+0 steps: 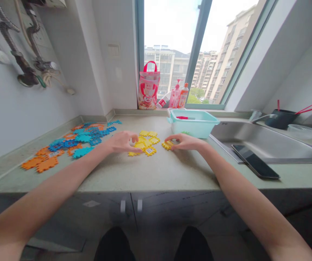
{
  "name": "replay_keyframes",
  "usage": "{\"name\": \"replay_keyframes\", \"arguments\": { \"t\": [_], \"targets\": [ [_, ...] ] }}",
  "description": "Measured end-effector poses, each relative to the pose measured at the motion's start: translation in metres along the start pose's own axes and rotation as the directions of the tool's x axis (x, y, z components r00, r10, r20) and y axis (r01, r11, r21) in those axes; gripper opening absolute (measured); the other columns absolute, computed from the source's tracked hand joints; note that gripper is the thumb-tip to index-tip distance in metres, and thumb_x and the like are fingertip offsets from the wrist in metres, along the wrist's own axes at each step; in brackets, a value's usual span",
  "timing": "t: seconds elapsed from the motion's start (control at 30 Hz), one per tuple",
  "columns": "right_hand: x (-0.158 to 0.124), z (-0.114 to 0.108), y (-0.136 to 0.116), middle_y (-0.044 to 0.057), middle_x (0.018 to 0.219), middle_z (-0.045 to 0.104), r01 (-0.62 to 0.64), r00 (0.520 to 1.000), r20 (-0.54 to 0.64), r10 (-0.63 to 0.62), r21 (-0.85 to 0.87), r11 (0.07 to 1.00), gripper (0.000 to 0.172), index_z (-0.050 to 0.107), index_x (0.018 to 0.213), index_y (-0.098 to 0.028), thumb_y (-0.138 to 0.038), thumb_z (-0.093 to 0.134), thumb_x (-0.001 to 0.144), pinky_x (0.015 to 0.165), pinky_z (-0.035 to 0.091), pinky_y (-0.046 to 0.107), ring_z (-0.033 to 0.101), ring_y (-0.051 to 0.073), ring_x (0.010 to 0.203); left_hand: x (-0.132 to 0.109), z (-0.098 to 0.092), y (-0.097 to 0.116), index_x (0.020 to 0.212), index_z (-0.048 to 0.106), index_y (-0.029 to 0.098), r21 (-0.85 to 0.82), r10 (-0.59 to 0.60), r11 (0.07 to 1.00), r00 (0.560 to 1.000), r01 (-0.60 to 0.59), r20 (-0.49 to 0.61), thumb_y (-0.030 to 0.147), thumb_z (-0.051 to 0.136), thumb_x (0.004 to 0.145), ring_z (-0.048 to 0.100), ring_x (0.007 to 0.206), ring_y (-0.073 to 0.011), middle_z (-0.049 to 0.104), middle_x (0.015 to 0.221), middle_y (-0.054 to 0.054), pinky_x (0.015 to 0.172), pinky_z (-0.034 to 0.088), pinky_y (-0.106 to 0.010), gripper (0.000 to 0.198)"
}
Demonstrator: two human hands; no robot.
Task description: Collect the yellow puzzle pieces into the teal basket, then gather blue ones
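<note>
On counter (150, 170) | left hand (122, 142) fingertips pinch yellow tiles (147, 142) | right hand (186, 142) grips yellow tile (167, 145)

i see the counter (150, 174) carrying yellow tiles (146, 142) mid-back, blue and orange tiles (71, 143) by its left edge, a teal tub (192, 123) behind, a phone (254, 165) right.

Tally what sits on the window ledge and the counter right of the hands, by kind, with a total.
Pink bag: 1
Bottles: 3, as far as can be told
Turquoise tub: 1
Phone: 1
Total: 6
Left hand and right hand rest on the yellow puzzle tiles, too overlapped to count.
</note>
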State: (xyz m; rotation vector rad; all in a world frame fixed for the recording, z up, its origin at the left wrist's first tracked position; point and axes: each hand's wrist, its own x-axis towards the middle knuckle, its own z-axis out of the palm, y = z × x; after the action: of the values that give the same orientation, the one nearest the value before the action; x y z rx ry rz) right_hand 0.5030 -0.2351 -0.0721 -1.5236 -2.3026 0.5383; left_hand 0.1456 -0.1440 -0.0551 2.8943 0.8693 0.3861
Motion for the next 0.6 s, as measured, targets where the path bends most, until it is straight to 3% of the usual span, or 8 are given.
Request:
{"name": "replay_keyframes", "arguments": {
  "t": [0.23, 0.43, 0.6],
  "targets": [
    [0.000, 0.005, -0.001, 0.002, 0.120, 0.078, -0.013, 0.998, -0.068, 0.013, 0.009, 1.000, 0.051, 0.076, 0.125, -0.026, -0.047, 0.079, 0.078, 0.098, 0.049, 0.032, 0.070, 0.025, 0.108, -0.004, 0.001, 0.005, 0.087, 0.075, 0.023, 0.029, -0.089, 0.996, 0.994, 0.088, 0.057, 0.078, 0.070, 0.072, 0.066, 0.074, -0.0206, 0.075, 0.084, -0.002, 0.065, 0.039, -0.029, 0.057],
    [0.003, 0.019, 0.000, 0.004, 0.099, 0.078, 0.032, 0.984, -0.178, -0.027, 0.023, 0.999, 0.049, 0.078, 0.117, -0.022, -0.054, 0.079, 0.079, 0.084, 0.052, 0.031, 0.069, 0.021, 0.091, -0.002, 0.008, 0.000, 0.098, 0.077, 0.023, -0.082, -0.079, 0.993, 0.996, 0.082, 0.041, 0.072, 0.073, 0.072, 0.066, 0.075, -0.0184, 0.076, 0.089, -0.002, 0.064, 0.041, -0.027, 0.056],
    [0.007, 0.035, -0.012, 0.005, 0.105, 0.078, 0.073, 0.925, -0.379, -0.036, 0.083, 0.994, 0.041, 0.077, 0.112, -0.020, -0.050, 0.075, 0.084, 0.081, 0.053, 0.030, 0.070, 0.020, 0.091, -0.006, 0.005, -0.007, 0.099, 0.080, 0.022, -0.099, -0.111, 0.989, 0.994, 0.111, 0.008, 0.066, 0.073, 0.076, 0.069, 0.077, -0.0203, 0.077, 0.086, -0.004, 0.071, 0.046, -0.029, 0.050]
  ]
}}
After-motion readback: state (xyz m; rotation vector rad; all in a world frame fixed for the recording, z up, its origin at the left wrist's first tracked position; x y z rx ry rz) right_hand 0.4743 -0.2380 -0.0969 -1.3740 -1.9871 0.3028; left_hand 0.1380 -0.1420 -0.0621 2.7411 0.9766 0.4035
